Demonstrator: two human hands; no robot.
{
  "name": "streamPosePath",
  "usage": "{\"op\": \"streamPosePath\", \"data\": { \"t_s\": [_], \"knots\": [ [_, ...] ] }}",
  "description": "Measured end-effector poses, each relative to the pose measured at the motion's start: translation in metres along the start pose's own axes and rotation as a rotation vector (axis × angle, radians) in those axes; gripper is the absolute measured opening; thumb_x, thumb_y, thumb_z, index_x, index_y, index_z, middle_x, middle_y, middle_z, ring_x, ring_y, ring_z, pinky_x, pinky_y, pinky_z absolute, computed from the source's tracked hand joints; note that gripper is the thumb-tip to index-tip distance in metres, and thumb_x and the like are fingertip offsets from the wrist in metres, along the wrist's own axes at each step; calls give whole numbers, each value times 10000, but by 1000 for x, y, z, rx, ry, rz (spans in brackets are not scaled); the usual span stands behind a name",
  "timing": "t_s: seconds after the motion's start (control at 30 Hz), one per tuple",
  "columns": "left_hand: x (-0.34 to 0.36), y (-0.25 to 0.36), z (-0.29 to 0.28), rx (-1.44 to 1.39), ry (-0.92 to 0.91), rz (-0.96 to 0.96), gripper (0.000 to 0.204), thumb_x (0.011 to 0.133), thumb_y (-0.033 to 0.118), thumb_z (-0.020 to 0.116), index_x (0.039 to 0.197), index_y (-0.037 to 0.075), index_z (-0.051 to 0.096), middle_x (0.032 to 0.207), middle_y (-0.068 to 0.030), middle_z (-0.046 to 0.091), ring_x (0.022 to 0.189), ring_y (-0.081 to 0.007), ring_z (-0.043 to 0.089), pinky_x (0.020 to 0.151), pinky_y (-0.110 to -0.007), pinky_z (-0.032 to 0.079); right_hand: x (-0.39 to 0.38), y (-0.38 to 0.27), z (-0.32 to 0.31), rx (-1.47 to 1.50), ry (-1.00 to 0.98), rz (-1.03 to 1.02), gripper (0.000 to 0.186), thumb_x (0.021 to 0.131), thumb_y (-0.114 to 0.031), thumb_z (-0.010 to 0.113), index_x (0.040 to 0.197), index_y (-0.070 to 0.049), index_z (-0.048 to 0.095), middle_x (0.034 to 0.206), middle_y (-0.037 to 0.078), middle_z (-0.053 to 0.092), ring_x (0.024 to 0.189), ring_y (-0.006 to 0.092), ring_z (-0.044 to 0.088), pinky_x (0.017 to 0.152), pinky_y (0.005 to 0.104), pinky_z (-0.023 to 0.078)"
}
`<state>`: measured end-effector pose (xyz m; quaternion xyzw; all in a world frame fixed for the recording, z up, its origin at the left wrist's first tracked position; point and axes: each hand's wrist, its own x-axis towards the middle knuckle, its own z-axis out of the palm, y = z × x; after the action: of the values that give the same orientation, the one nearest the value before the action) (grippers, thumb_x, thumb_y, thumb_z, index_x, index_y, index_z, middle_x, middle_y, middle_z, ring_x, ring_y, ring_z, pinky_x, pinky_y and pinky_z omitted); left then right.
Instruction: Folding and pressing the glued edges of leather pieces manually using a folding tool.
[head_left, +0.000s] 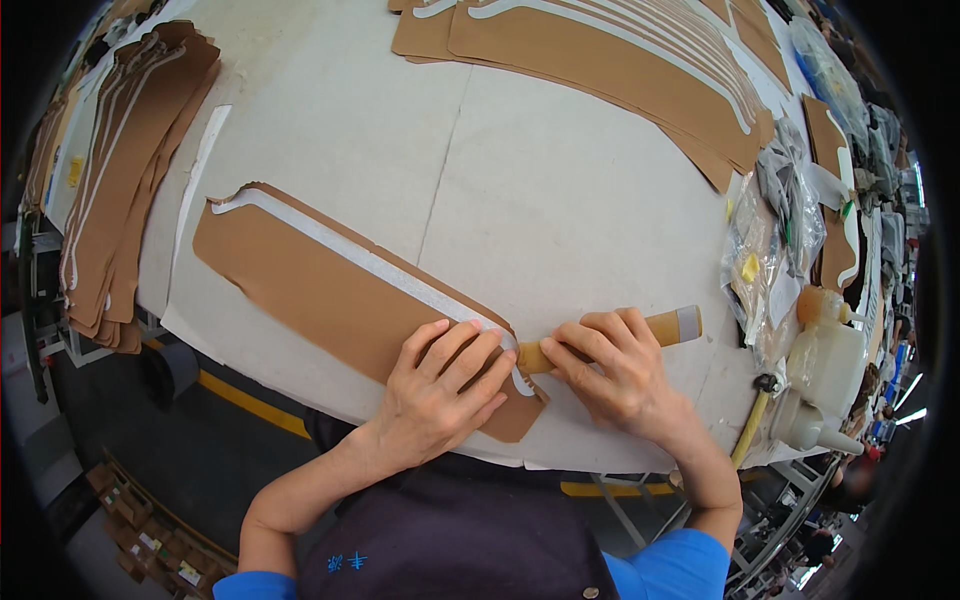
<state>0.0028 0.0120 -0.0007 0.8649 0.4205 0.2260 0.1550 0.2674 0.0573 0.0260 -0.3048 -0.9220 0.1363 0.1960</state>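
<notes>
A long brown leather-like panel [310,275] lies slantwise on the pale table, with a white strip along its far edge. My left hand [437,385] presses on the panel's right part, fingers bent a little and spread over the strip. Just beyond those fingertips, my right hand [618,368] is wrapped round a tan cylindrical stick [665,328] with a grey band at its outer end. The stick's inner end [533,357] meets the panel's right edge beside the strip. My right palm and fingers hide the stick's middle.
Stacked brown panels [630,70] with white strips lie along the far side. Another stack [140,170] overhangs the table's left edge. At the right are clear plastic bags [765,250], a whitish plastic bottle [828,355] and a yellow-handled brush [752,425].
</notes>
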Motion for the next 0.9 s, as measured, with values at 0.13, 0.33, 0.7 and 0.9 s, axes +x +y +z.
{"op": "streamPosePath", "data": {
  "t_s": [0.13,0.33,0.7,0.9],
  "knots": [
    [-2,0,1,1,8,-7,573,789,251,852,1307,54,707,1381,-78,627,1307,-277,568,1138,-499,421,8,6,-1,7,-4,-31,451,716,-96,740,1153,13,710,1158,97,638,978,261,625,785,406,468],
    [-4,0,3,23,8,-11,600,779,277,850,1313,45,704,1402,-99,619,1309,-287,566,1136,-504,414,18,13,-4,33,-40,-65,422,724,-99,733,1131,11,708,1148,92,633,981,255,613,781,397,452],
    [-8,1,0,23,4,-49,598,782,301,858,1311,66,706,1405,-110,617,1324,-296,559,1129,-504,412,26,20,-7,49,-116,-144,411,733,-110,730,1120,26,707,1116,90,623,980,255,600,800,395,449],
    [-10,3,0,23,23,-55,613,794,303,855,1319,31,695,1391,-93,635,1323,-278,576,1129,-494,425,34,24,-6,40,-105,-174,413,725,-105,728,1116,28,707,1129,91,625,985,257,600,803,402,453]
  ]
}}
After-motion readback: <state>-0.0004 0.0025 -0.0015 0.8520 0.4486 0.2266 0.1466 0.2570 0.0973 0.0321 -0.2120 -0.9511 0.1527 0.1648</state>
